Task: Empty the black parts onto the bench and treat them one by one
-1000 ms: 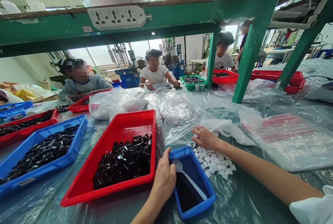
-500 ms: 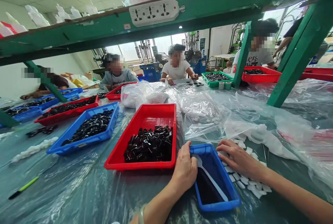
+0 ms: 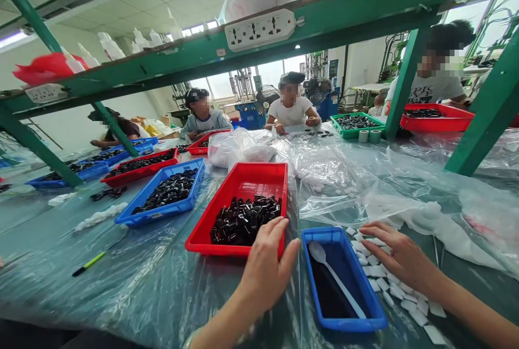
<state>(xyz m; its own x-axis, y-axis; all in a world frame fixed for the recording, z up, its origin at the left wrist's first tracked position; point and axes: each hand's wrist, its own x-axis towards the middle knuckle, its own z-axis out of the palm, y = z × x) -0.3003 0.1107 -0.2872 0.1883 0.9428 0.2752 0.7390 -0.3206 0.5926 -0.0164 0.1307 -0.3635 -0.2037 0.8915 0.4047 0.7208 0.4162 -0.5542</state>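
My left hand point(image 3: 270, 260) is open with fingers apart, at the near right corner of a red tray point(image 3: 239, 249) that holds a heap of glossy black pieces point(image 3: 245, 218). Whether its fingers touch the tray I cannot tell. My right hand point(image 3: 399, 254), also open, hovers over or rests on a spread of small white pads point(image 3: 417, 308). Between the two hands stands a small blue tray point(image 3: 351, 326) with dark contents in it. A white plastic spoon point(image 3: 338, 279) lies slanted inside, its bowl towards the far left corner.
Further left are a larger blue tray point(image 3: 125, 218) of black pieces and a green-handled brush point(image 3: 89, 263). Clear plastic bags point(image 3: 324, 165) lie ahead. A green shelf beam point(image 3: 162, 60) with a power strip point(image 3: 259, 30) crosses above. Several people sit or stand across the table.
My left hand has let go of the small blue tray and moved left to the red tray. My right hand has come away from the blue tray's side. The view has turned left.
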